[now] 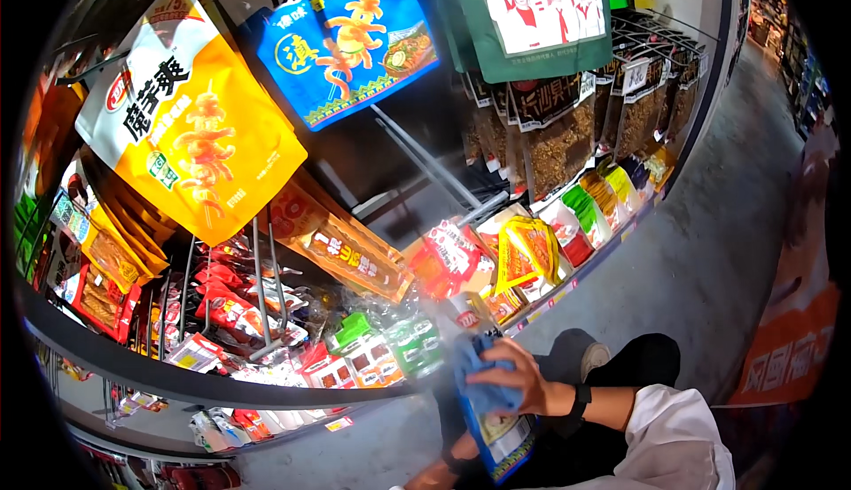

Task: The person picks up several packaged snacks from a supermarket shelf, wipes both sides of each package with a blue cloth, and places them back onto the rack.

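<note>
My right hand (529,385) is closed round a crumpled blue cloth (481,382), pressing it against the upper part of a snack bag (509,444). This bag is mostly blue with a picture on its front, and it is tilted upright in front of my knees. Low in the view, my left hand (464,447) grips the bag at its left edge, its fingers mostly hidden behind it. Black bands circle both wrists. Just beyond the cloth, clear-fronted and green-white snack packs (415,345) lie along the shelf's front edge.
Large hanging bags, one yellow (217,149) and one blue (355,47), jut out at the upper left. Bare metal hooks (425,162) stick out between them and the lower packs. A dark curved shelf edge (222,379) runs in front. Grey floor (674,251) lies to the right.
</note>
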{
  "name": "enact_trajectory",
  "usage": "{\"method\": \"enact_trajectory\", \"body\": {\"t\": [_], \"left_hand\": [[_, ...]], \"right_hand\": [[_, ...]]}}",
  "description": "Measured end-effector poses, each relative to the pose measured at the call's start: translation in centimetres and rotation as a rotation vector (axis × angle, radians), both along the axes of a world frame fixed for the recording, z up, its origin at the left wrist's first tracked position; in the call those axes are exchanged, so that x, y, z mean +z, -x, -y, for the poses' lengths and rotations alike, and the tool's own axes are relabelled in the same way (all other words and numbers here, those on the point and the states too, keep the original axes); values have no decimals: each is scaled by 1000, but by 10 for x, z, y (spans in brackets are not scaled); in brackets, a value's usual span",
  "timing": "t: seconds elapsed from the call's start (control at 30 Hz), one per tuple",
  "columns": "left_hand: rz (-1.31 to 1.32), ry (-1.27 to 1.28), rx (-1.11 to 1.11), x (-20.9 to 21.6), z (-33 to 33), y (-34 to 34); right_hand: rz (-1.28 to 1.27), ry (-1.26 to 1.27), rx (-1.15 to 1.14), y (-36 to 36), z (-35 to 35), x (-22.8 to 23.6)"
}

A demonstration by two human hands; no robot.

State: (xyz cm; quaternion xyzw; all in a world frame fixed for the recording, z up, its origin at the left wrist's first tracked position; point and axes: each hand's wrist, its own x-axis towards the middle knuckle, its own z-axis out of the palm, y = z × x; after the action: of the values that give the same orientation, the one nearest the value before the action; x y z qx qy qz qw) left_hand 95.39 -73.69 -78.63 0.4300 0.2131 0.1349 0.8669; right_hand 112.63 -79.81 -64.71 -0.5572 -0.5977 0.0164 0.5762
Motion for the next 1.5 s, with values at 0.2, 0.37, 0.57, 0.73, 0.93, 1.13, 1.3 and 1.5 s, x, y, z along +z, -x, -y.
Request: {"method": "enact_trajectory", "body": {"t": [0.2, 0.37, 0.57, 0.73, 0.93, 1.13, 1.3, 1.5], "left_hand": [[9, 3, 14, 0, -10, -5], [11, 11, 26, 2, -24, 0], [8, -31, 26, 7, -15, -3], [18, -80, 40, 3, -2, -11], [132, 81, 322, -10, -28, -22], [199, 77, 305, 15, -32, -19], [173, -308, 381, 57, -10, -34], [113, -1012, 480, 68, -16, -47]], "right_hand": [[-151, 94, -87, 10, 2, -4], [-47, 88, 143, 23, 15, 5], [49, -8, -44, -2, 8, -23], [-439, 99, -205, -2, -9, -48], [-544, 69, -224, 28, -2, -45], [-530, 165, 36, 32, 16, -25], [-486, 104, 175, 18, 8, -11], [-304, 141, 105, 13, 7, 12]]}}
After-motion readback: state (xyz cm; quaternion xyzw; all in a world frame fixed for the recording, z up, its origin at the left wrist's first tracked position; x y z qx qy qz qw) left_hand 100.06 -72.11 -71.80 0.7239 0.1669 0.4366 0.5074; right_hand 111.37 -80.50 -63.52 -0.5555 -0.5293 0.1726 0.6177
